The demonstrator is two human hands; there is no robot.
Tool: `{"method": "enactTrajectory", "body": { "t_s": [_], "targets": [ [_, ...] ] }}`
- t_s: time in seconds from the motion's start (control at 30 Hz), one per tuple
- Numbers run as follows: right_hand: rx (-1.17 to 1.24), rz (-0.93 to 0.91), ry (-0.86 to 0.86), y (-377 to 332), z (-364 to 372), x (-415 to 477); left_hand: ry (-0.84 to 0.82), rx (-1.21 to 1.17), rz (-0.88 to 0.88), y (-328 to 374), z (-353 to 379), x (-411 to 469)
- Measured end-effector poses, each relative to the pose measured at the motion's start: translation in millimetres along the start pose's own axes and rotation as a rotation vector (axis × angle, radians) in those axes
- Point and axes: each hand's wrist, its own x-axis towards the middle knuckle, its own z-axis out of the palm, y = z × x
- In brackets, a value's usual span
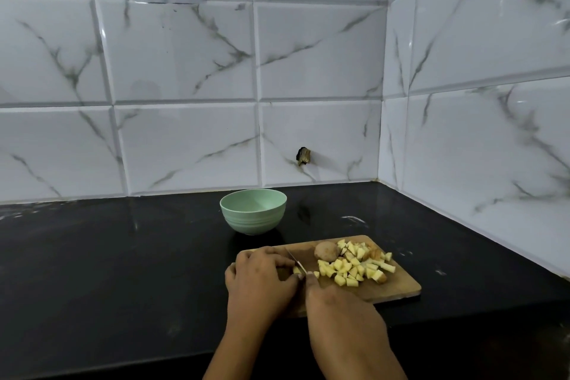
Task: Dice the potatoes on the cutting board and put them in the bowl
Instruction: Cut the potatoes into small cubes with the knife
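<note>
A wooden cutting board (398, 288) lies on the black counter. A pile of several pale yellow potato dice (354, 265) covers its right half, with a whole brown potato (326, 251) at the back. My left hand (262, 278) curls over a small potato piece (296, 270) at the board's left end. My right hand (336, 299) grips a knife (296, 261), its blade slanting down onto that piece; the handle is hidden in my fist. A light green bowl (253, 211) stands behind the board; no potato shows in it.
The black counter (123, 256) runs left and in front of the board. White marble-pattern tiled walls (185, 86) close the back and the right side, meeting in a corner behind the board.
</note>
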Motion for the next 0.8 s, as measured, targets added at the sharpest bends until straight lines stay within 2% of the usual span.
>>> {"method": "enactTrajectory", "body": {
  "t_s": [0.1,0.23,0.4,0.5,0.73,0.8],
  "targets": [
    [0.019,-0.005,-0.147,4.9,-5.6,-13.0,0.085,0.089,0.021,0.1,4.4,-2.5],
    [0.018,0.090,-0.340,8.5,-13.5,-25.6,0.144,0.115,-0.004,1.1,7.6,-2.8],
    [0.079,0.046,-0.133,30.4,-10.4,-44.9,0.141,0.142,0.060,1.0,7.8,-3.5],
    [0.130,0.088,-0.146,37.6,-13.6,-50.5,0.061,0.160,0.169,0.5,10.0,-1.2],
    [0.305,0.102,-0.083,48.9,-13.3,-56.0,0.057,0.159,0.188,-0.6,11.5,-1.0],
    [0.362,0.175,-0.053,47.5,-12.2,-51.0,0.049,0.144,0.204,0.3,9.9,-2.6]
  ]
}}
